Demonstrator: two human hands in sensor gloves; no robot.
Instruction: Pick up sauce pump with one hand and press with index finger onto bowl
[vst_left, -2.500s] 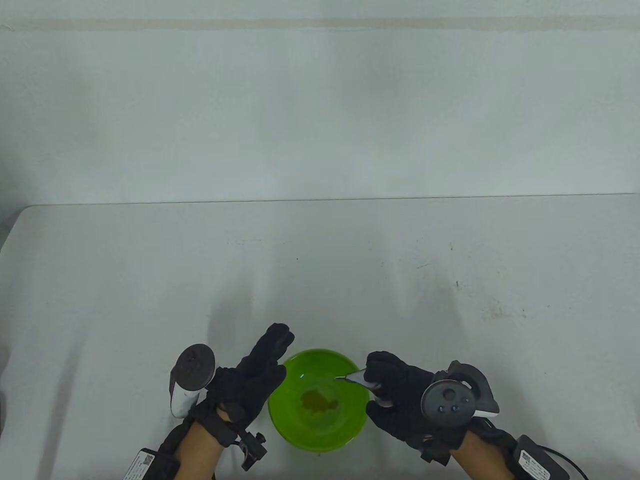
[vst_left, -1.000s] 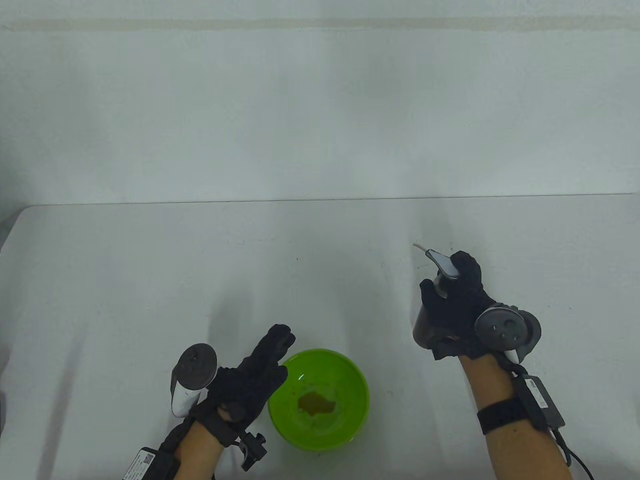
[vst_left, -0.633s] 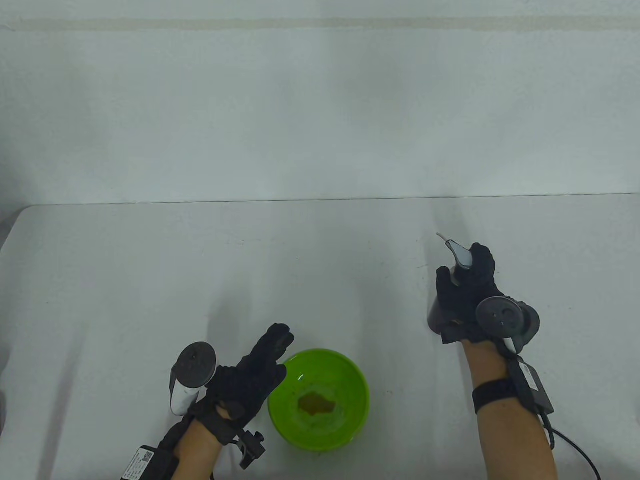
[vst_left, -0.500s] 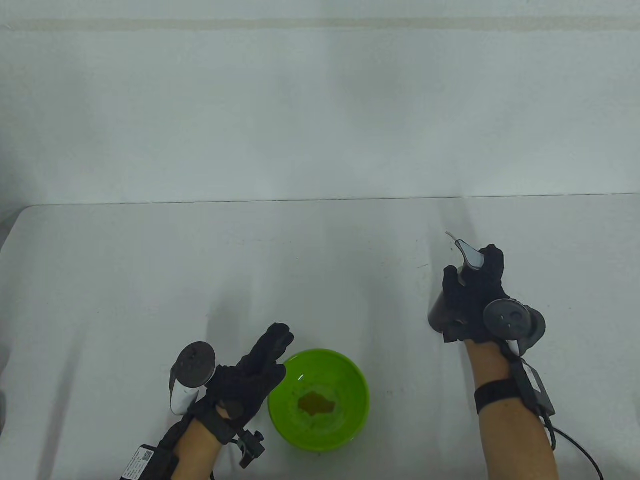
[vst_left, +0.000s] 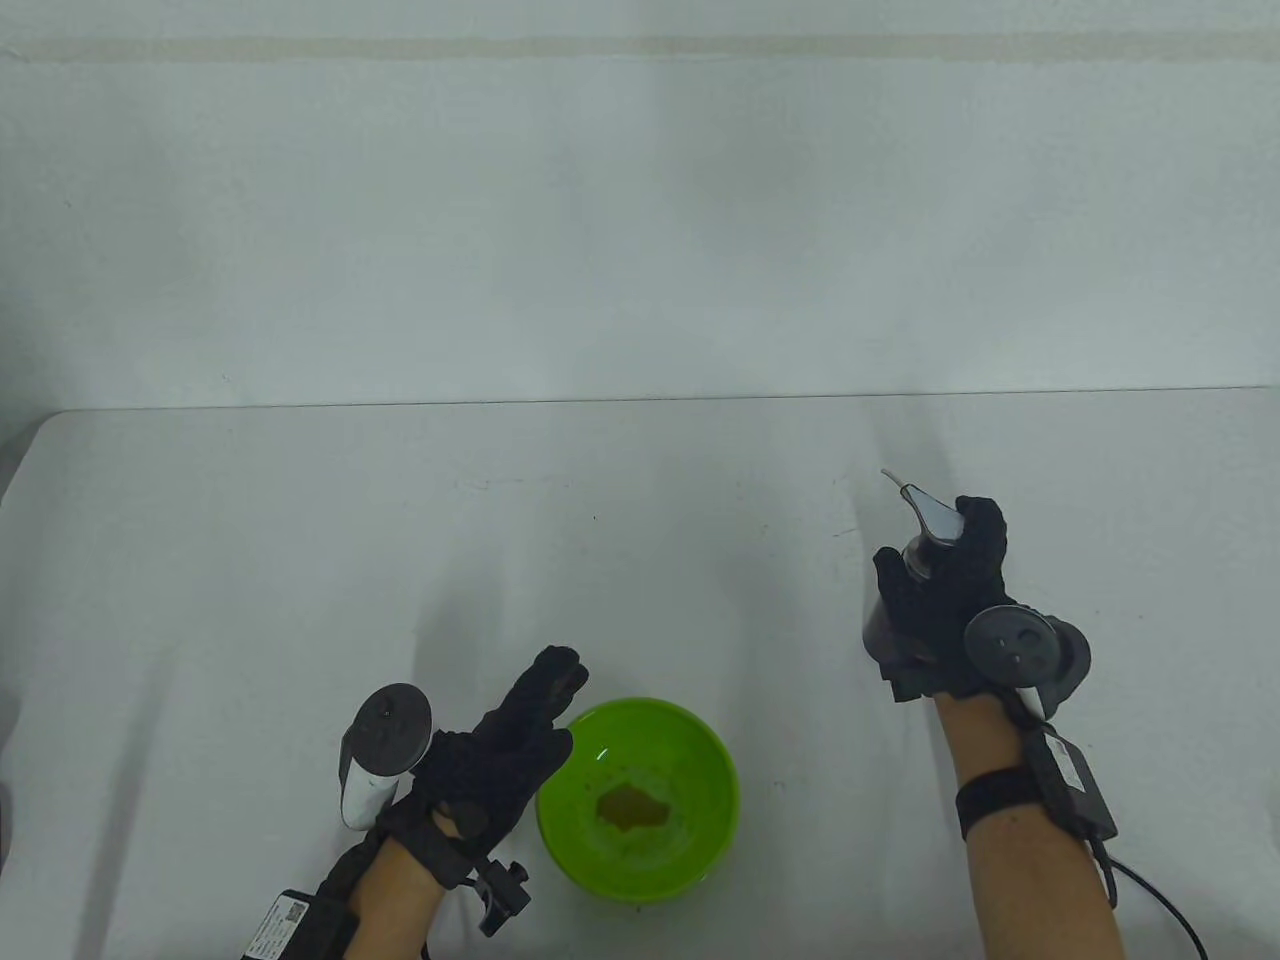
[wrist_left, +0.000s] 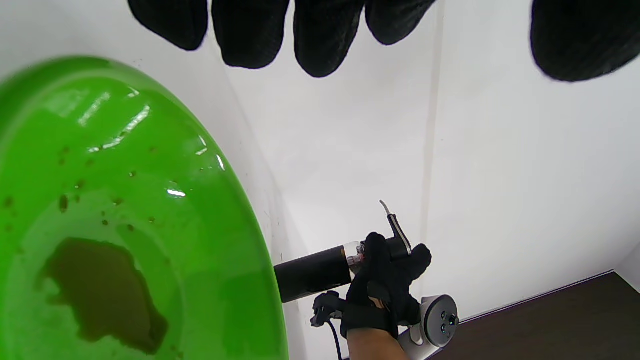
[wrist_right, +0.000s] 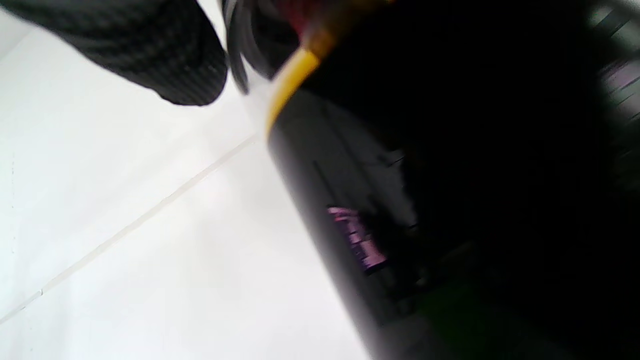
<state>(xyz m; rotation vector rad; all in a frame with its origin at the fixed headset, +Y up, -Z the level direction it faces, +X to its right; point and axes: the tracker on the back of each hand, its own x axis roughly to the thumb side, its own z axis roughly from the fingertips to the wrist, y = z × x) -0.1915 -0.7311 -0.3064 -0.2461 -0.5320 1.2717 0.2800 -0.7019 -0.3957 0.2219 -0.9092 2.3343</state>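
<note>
Dark glass and a silvery pump head make up the sauce pump bottle (vst_left: 905, 560) that your right hand (vst_left: 945, 600) grips around its body, out on the right side of the white surface (vst_left: 640, 560) and well apart from the bowl. Your fingers wrap the bottle, with one fingertip resting up at the pump head, whose thin spout points away from you toward the far wall. From the left wrist view the bottle (wrist_left: 312, 272) looks tilted, its base toward the bowl side; whether that base touches the surface, you cannot tell. The round bright green plastic bowl (vst_left: 700, 820) sits near your edge with a brown puddle of sauce (vst_left: 632, 806) in its middle. Your left hand (vst_left: 495, 760) lies open just beside the bowl's left rim, fingers stretched forward, holding nothing.
</note>
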